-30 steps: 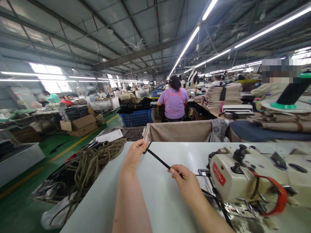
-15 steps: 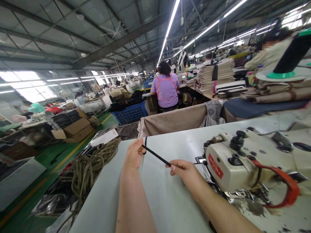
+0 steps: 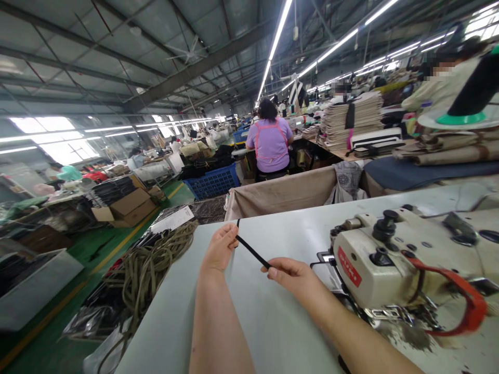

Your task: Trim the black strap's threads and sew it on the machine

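A narrow black strap [image 3: 252,251] is stretched between my two hands above the pale tabletop [image 3: 249,311]. My left hand [image 3: 220,244] pinches its far end, and a short piece of it sticks out beyond the fingers toward the table's back edge. At the near end, my right hand [image 3: 286,272] grips the strap between thumb and fingers. To the right of that hand stands a white sewing machine [image 3: 366,259] with a red label and a red curved guard [image 3: 473,306].
A bundle of olive cords [image 3: 144,265] hangs at the table's left edge. Beyond the back edge is a beige cloth-lined bin [image 3: 280,195]. A co-worker in purple [image 3: 271,145] sits ahead, near a blue crate [image 3: 212,182]. A black thread cone [image 3: 473,88] stands at right.
The view has shifted slightly, so the surroundings sit further right. My right hand has come a little closer to my left, and the stretch of strap between them is shorter.
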Tool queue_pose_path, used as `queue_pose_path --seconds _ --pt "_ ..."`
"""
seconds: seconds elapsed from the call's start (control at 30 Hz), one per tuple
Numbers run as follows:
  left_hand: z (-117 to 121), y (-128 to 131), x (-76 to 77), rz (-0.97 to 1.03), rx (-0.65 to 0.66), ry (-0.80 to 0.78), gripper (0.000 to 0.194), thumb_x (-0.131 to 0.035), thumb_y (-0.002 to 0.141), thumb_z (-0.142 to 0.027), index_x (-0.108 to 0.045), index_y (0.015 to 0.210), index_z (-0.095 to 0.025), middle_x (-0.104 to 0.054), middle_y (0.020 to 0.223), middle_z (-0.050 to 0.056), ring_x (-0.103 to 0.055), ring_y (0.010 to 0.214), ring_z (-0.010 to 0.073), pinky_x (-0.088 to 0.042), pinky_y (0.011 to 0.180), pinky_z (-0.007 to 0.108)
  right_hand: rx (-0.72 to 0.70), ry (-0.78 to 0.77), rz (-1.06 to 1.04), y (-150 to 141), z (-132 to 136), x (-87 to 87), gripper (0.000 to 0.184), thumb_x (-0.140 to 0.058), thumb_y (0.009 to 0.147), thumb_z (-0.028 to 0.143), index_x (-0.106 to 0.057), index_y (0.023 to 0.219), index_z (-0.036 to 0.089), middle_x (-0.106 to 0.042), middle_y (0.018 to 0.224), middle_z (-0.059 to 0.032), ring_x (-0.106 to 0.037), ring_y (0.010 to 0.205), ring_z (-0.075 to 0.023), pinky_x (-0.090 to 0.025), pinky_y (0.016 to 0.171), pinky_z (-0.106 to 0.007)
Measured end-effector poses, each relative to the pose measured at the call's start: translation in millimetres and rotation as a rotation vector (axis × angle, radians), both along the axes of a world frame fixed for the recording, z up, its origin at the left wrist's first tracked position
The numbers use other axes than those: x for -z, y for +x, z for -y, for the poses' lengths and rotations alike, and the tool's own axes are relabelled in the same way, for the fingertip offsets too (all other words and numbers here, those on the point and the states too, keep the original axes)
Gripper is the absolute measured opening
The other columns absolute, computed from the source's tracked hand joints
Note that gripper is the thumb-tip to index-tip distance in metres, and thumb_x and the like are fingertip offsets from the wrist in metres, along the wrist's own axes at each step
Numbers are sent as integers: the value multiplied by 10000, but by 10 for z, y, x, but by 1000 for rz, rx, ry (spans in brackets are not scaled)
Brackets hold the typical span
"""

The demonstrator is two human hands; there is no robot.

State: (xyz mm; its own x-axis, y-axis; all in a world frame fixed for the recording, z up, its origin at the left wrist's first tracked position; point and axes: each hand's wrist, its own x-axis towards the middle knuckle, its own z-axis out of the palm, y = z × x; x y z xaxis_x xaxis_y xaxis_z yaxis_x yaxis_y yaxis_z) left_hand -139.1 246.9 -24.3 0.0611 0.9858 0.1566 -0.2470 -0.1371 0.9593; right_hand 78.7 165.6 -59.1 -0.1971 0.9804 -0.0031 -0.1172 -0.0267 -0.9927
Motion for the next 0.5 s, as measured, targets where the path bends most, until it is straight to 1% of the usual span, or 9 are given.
queue_pose_path --seconds 0.07,0.13,0.2,0.27,0.37,0.43,0.5 --pt "22 -14 6 -13 27 3 500 -937 650 -515 -595 718 -157 -443 647 -48 -329 568 68 -258 527 215 32 -14 -29 -12 13 -20 489 -839 668 635 -797 865 190 -755 848 -55 -644 800 -214 -495 746 -317" --pt "33 -34 21 -42 44 -3 504 -964 610 -476 -624 812 -163 -480 667 -45 -380 595 79 -287 562 218 131 -19 -42 -7 4 -17 454 -847 661 585 -782 886 197 -724 797 -27 -623 757 -198 -480 703 -299" --pt "25 -54 46 -127 31 -6 513 -952 626 -483 -637 882 -170 -484 662 -51 -400 604 88 -292 581 221 245 3 -2 20 -16 -9 417 -827 682 545 -777 924 209 -670 732 3 -581 696 -177 -449 646 -277" --pt "-1 -68 80 -235 0 -2 491 -910 677 -524 -657 900 -167 -454 637 -62 -372 585 87 -261 568 226 316 14 66 59 -33 -10 367 -785 720 526 -781 916 215 -650 719 3 -555 677 -173 -425 614 -271" --pt "-48 -73 124 -355 -40 0 450 -871 729 -535 -714 895 -148 -380 581 -81 -286 541 79 -168 538 242 331 -25 106 95 -40 -20 332 -725 756 522 -785 847 208 -674 744 -28 -552 678 -184 -399 575 -274" --pt "-66 -71 133 -398 -66 3 431 -874 725 -525 -732 857 -140 -358 559 -85 -253 533 76 -137 540 252 316 -57 94 93 -37 -16 335 -700 757 523 -781 829 206 -656 715 -28 -513 620 -168 -339 521 -266" --pt "-65 -69 117 -420 -90 18 427 -870 723 -532 -726 814 -140 -356 557 -81 -251 539 79 -137 545 255 296 -83 73 83 -34 -3 334 -688 748 519 -774 825 205 -620 684 -12 -439 551 -137 -266 484 -257"
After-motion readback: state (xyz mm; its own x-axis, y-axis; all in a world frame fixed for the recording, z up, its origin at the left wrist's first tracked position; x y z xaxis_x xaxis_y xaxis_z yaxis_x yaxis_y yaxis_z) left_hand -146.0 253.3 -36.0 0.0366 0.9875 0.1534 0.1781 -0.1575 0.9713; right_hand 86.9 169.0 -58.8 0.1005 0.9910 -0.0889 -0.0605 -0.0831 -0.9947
